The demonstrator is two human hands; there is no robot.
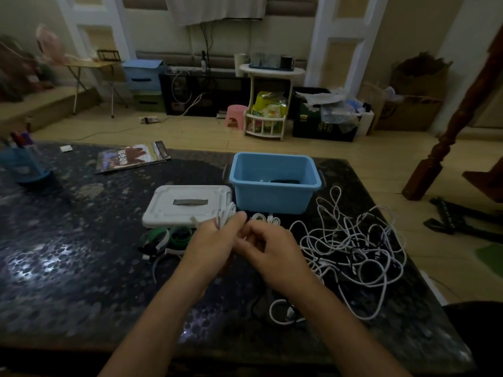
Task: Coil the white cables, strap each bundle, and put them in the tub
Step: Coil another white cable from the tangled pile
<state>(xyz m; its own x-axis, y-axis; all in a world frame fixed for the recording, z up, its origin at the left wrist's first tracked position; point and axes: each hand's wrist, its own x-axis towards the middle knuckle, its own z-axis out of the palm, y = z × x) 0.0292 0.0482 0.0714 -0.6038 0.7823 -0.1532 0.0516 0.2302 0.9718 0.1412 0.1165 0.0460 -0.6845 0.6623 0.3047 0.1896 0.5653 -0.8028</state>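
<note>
Centre of frame: left hand [211,240] clasps a small coil of white cable [226,214], loops sticking up above the fingers; right hand [268,247] meets it, fingers curled, pinching the same cable, though the exact grip is blurred. Just above them: blue tub [275,195], a dark item inside. Left of the tub: white lid [187,205], lying flat. Below the lid: green and white straps [168,239], loose. Right of the hands: tangled white cables [351,246], some dark strands among them. All on a dark patterned desk [68,254]. Upper left: magazine [132,156], blue pen holder [23,164].
</note>
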